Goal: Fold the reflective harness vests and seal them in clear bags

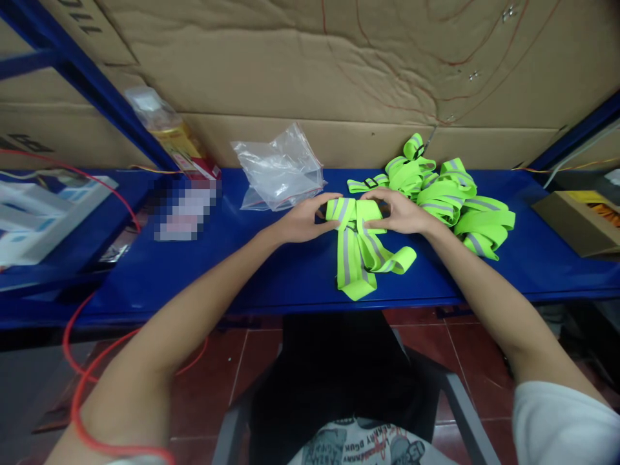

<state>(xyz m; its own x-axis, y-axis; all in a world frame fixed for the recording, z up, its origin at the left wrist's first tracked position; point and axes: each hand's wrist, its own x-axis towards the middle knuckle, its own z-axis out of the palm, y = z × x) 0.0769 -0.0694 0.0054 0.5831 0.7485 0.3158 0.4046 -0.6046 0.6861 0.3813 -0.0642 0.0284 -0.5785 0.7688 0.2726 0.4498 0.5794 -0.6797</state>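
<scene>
Both my hands are on a neon yellow-green reflective strap (356, 248) with grey stripes, partly folded into a bundle on the blue table. My left hand (310, 217) pinches the bundle's left end between thumb and fingers. At the right end, my right hand (400, 212) grips it the same way. Two looser lengths of the strap hang from the bundle toward the table's front edge. Close behind my right hand lies a heap of similar reflective straps (448, 190), with a black buckle showing on one of them.
Clear plastic bags (281, 171) lie behind my left hand. A bottle with a yellow label (169, 132) stands at the back left, near a white plastic rack (58, 223). An open cardboard box (576, 223) sits at the right. A red hose (80, 387) loops at lower left.
</scene>
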